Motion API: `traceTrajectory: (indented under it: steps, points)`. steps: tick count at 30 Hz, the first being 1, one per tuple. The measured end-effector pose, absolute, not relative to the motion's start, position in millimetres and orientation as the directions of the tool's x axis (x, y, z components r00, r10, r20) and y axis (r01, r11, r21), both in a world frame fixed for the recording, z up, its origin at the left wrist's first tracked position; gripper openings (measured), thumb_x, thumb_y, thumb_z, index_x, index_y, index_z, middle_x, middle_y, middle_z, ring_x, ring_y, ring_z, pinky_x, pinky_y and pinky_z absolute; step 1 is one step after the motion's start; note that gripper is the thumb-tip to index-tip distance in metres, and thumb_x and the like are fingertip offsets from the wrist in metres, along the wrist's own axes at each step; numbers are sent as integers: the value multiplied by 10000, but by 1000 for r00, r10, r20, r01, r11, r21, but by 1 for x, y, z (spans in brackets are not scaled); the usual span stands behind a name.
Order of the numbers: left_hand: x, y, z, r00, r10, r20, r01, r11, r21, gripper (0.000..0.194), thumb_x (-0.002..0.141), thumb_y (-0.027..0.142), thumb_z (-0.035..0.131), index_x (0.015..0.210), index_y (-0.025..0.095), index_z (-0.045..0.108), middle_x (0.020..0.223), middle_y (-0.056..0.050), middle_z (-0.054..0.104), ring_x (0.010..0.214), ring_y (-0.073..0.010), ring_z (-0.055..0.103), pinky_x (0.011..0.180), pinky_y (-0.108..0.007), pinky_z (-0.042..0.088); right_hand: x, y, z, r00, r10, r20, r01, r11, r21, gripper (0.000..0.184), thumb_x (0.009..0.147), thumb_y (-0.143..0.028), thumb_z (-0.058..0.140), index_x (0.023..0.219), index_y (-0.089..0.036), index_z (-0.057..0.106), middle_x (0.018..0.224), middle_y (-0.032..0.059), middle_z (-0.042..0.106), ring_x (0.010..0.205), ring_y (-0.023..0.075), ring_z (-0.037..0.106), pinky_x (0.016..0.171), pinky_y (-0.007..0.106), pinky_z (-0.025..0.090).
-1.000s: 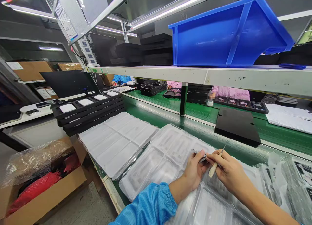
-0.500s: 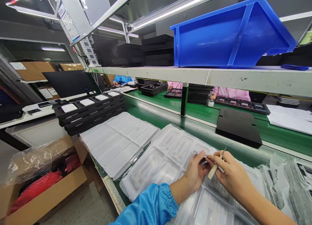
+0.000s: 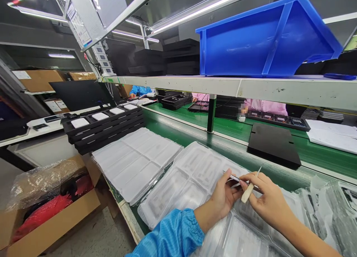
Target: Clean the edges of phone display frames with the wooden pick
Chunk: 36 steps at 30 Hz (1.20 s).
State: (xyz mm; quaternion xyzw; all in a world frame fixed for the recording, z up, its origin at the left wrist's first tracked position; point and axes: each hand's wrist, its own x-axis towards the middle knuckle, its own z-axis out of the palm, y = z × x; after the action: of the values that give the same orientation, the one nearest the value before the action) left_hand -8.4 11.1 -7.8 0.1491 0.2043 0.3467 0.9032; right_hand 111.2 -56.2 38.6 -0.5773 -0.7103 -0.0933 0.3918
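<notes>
My left hand, in a blue sleeve, pinches one end of a thin flat dark part held edge-on just above the clear plastic trays. My right hand is closed too. It steadies the part's other end and holds a small cream-handled pointed tool that slants up and to the right. Both hands hover over a clear blister tray with empty pockets.
A second clear tray stack lies to the left, beside stacked black trays holding white parts. A black panel rests on the green belt. A blue bin sits on the shelf above. Cardboard box stands lower left. Pink-sleeved workers sit opposite.
Both hands have drifted slightly right with the part, and the tool handle has tilted a little flatter. The grips are unchanged.
</notes>
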Motion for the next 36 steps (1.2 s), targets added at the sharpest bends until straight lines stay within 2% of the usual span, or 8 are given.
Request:
traceTrajectory:
  steps: [11, 14, 18, 21, 28, 36]
  points:
    - [-7, 13, -11, 674, 677, -294, -555, 727, 404, 394, 703, 443, 804, 823, 123, 610, 829, -71, 654, 746, -182, 658, 701, -276, 532, 114, -52, 36, 21, 818, 574, 836, 301, -459, 161, 924, -323, 547, 889, -250, 687, 830, 30, 698, 739, 180, 668, 640, 295, 556]
    - [-8, 13, -10, 672, 682, -290, -558, 723, 408, 403, 691, 446, 812, 822, 121, 612, 819, -67, 649, 728, -179, 652, 686, -275, 532, 114, -53, 36, -24, 789, 614, 856, 333, -395, 152, 934, -294, 530, 924, -248, 675, 847, 30, 692, 759, 176, 663, 641, 288, 553]
    - [-7, 12, -9, 669, 683, -294, -563, 723, 401, 369, 728, 426, 786, 831, 114, 619, 801, -59, 637, 694, -160, 637, 680, -264, 536, 113, -53, 36, -142, 713, 687, 902, 378, -206, 158, 942, -226, 486, 936, -217, 644, 869, 50, 676, 761, 178, 638, 658, 304, 536]
    - [-7, 12, -8, 669, 683, -292, -566, 723, 396, 331, 776, 410, 745, 838, 110, 621, 814, -71, 640, 702, -161, 637, 687, -263, 538, 112, -52, 36, -188, 676, 713, 918, 378, -117, 158, 942, -190, 467, 944, -196, 626, 860, 56, 665, 736, 174, 620, 644, 304, 519]
    - [-6, 13, -7, 666, 675, -317, -570, 735, 367, 308, 854, 409, 661, 858, 103, 622, 821, -87, 643, 693, -155, 633, 678, -251, 535, 107, -49, 37, -239, 607, 757, 924, 381, -13, 172, 950, -143, 422, 964, -187, 588, 838, 56, 643, 717, 164, 616, 623, 282, 508]
    - [-7, 11, -4, 647, 688, -329, -576, 724, 380, 286, 840, 387, 690, 850, 113, 610, 812, -80, 647, 675, -157, 637, 659, -254, 528, 107, -51, 36, -236, 621, 748, 938, 347, 7, 166, 971, -168, 412, 962, -181, 578, 848, 66, 643, 728, 172, 604, 625, 283, 493]
